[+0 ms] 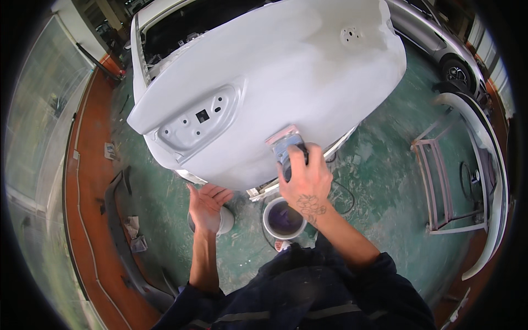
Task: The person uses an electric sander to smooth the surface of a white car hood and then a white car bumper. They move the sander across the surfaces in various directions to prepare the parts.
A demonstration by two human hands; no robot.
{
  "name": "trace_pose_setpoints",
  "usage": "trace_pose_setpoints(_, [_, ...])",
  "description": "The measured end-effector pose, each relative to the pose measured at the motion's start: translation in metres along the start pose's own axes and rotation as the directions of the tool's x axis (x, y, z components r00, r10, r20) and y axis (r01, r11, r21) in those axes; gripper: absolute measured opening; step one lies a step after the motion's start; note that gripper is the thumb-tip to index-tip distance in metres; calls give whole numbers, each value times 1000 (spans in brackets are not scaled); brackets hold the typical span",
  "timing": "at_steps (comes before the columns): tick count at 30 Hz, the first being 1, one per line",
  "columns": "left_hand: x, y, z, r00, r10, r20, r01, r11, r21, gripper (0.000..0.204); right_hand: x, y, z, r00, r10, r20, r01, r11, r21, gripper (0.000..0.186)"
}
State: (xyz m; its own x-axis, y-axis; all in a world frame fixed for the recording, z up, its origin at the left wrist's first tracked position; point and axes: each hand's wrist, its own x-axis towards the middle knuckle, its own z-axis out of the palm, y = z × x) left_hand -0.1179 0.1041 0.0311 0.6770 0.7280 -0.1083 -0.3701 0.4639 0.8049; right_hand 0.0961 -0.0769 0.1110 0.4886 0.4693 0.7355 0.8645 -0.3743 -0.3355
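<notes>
A pale grey-white car tailgate (275, 71) is spread in front of me, with a recessed plate area (201, 116) pierced by several holes on its left. My right hand (308, 175) is wrapped round a blue and dark sander (286, 147) with a pinkish pad. The pad rests on the panel near its lower edge. Palm up, with fingers stretched out, my left hand (208, 206) is at the panel's bottom edge, left of the sander. It holds nothing; whether its fingertips touch the edge I cannot tell.
Below the panel stand a bucket of dark liquid (284, 218) and a second pale bucket (226, 220), partly behind my left hand. A dark bumper (118, 220) lies left. At right are a metal stand (434, 187), a white curved part (498, 165) and a silver car (421, 27).
</notes>
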Motion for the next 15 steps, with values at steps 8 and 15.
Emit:
trace_pose_setpoints(8, [5, -6, -2, 990, 1, -144, -29, 980, -197, 90, -39, -84, 45, 960, -273, 68, 271, 962, 35, 39])
trace_pose_setpoints(15, [4, 9, -7, 1000, -7, 31, 9, 998, -68, 97, -20, 1, 9, 1000, 21, 10, -22, 998, 57, 50])
